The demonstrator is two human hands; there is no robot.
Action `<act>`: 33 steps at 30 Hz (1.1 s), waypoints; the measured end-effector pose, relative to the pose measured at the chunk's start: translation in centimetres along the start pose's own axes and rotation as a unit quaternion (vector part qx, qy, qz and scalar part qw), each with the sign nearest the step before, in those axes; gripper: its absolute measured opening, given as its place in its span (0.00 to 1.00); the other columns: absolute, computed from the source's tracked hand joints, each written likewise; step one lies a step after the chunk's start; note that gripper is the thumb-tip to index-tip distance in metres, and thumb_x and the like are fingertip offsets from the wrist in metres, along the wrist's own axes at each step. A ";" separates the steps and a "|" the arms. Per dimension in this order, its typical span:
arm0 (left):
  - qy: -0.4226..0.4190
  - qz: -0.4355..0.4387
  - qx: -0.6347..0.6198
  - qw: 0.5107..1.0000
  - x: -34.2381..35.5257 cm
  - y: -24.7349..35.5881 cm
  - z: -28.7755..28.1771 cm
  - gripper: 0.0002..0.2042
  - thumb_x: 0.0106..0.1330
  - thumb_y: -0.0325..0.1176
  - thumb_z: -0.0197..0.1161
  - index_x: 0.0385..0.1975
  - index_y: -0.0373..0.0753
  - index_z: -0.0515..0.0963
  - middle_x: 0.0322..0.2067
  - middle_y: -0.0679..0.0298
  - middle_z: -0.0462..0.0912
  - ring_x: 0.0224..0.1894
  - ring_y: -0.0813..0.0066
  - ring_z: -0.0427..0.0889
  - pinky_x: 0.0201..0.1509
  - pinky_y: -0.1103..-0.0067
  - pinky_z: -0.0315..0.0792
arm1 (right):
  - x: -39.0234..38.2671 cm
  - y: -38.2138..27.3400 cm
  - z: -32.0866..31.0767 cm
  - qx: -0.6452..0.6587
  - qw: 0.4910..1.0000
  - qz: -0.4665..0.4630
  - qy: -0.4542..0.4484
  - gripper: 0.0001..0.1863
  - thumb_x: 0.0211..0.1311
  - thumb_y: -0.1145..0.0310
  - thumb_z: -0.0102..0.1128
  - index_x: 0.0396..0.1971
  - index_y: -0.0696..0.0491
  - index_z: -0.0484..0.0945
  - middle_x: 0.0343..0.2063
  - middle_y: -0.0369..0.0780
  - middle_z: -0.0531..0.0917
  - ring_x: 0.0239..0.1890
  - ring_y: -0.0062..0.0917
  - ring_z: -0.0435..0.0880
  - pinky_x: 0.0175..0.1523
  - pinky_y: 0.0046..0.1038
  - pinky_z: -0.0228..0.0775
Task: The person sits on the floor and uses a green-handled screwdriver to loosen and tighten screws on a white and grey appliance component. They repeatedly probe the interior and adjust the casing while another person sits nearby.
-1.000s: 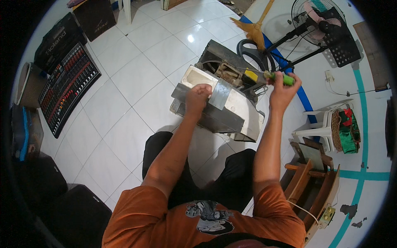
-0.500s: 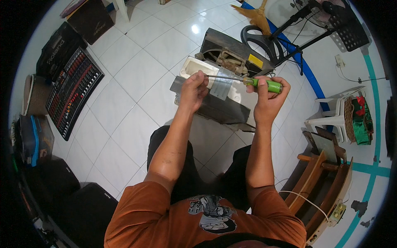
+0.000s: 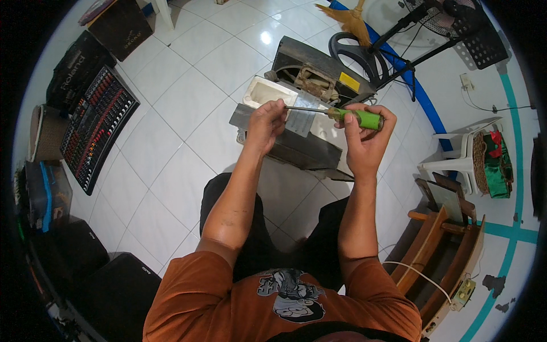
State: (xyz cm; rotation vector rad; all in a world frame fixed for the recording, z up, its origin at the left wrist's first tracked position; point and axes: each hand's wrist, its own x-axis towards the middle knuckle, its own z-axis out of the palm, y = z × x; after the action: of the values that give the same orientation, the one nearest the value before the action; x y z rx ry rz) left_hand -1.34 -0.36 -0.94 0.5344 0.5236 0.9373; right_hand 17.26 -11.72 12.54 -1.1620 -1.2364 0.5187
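Note:
A screwdriver (image 3: 362, 119) with a green handle lies level across the space between my hands. Its handle rests in the fingers of my right hand (image 3: 370, 134), which are wrapped round it. The tip end of the thin metal shaft goes into the pinched fingers of my left hand (image 3: 268, 122); those fingers hide the tip itself. Below and beyond my hands sits an opened appliance (image 3: 302, 151) with grey metal panels, a white inner tray (image 3: 268, 90) and a dusty inner part (image 3: 316, 82) in a dark housing. Neither hand appears to touch it.
An audio mixer (image 3: 99, 128) and black speakers (image 3: 122, 279) stand on the left. Right of me are a wooden rack (image 3: 424, 248) and a white plastic chair (image 3: 464, 162) with a basket. A fan's dark base (image 3: 356, 54) and a broom (image 3: 347, 23) stand behind the appliance.
The view has shifted slightly. My right hand has turned a little, tilting the screwdriver handle. Both hands keep their hold on the screwdriver.

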 end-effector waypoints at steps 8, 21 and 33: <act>0.049 0.023 0.094 0.994 -0.1 -0.4 1.2 0.15 0.78 0.44 0.67 0.51 0.37 0.84 0.28 0.73 0.75 0.22 0.88 0.64 0.23 0.84 0.55 | 1.8 -0.5 -0.1 -0.030 0.999 0.003 0.036 0.25 0.73 0.77 0.66 0.59 0.53 0.60 0.47 0.46 0.82 0.43 0.25 0.86 0.46 0.27 0.83; 0.087 0.059 0.165 0.981 -0.2 -1.0 1.7 0.21 0.80 0.48 0.65 0.59 0.37 0.84 0.25 0.73 0.74 0.21 0.86 0.65 0.23 0.82 0.59 | 7.1 4.0 0.0 -0.275 0.961 -0.020 0.008 0.21 0.70 0.68 0.72 0.54 0.52 0.69 0.36 0.41 0.85 0.31 0.24 0.85 0.38 0.29 0.78; 0.089 0.071 0.132 0.985 0.0 -1.3 1.5 0.18 0.80 0.43 0.65 0.58 0.35 0.84 0.23 0.73 0.75 0.19 0.87 0.66 0.21 0.83 0.60 | 8.5 3.1 1.0 -0.320 0.946 0.012 -0.048 0.23 0.70 0.66 0.72 0.57 0.51 0.68 0.38 0.45 0.86 0.34 0.31 0.88 0.43 0.35 0.81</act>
State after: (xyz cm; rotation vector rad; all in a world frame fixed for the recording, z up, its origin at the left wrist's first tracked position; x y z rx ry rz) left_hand 0.42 -1.28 -0.67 0.7397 0.7854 1.0649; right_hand 19.84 -3.01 13.51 -1.7096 -1.5342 0.1853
